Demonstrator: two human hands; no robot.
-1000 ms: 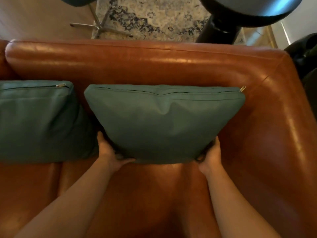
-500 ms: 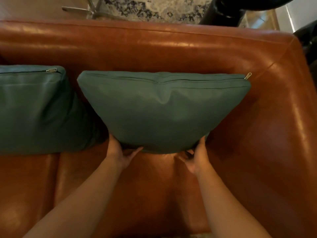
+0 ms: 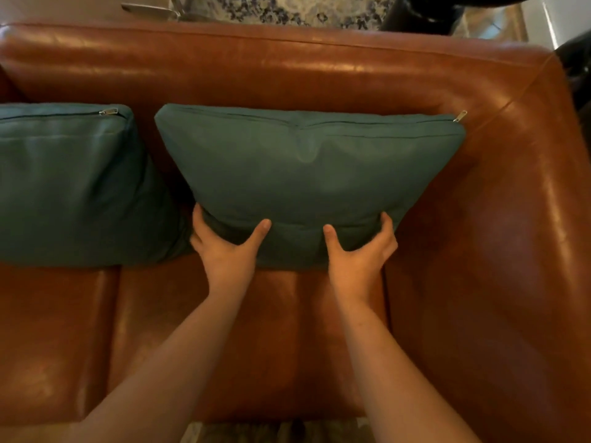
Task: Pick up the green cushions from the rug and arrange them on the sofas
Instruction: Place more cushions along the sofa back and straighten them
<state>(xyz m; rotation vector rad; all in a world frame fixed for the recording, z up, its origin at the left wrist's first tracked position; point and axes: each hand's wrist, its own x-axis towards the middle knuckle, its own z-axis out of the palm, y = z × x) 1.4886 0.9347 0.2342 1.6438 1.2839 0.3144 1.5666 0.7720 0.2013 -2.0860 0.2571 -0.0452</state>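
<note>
A green cushion [image 3: 307, 174] stands on the right seat of the brown leather sofa [image 3: 287, 65], leaning against the backrest with its zipper edge on top. My left hand [image 3: 227, 247] grips its lower left corner, thumb on the front face. My right hand [image 3: 358, 251] grips its lower right corner the same way. A second green cushion [image 3: 70, 187] leans against the backrest on the left seat, zipper also up, close beside the first.
The sofa's right armrest [image 3: 527, 219] runs down the right side. Behind the backrest lie a patterned rug [image 3: 287, 11], a metal chair base [image 3: 150, 9] and a dark rounded object [image 3: 425, 11]. A strip of rug [image 3: 271, 433] shows at the bottom edge.
Both hands have slid inward along the cushion's bottom edge and now pinch it with thumbs on the front. The cushion sits more upright against the backrest.
</note>
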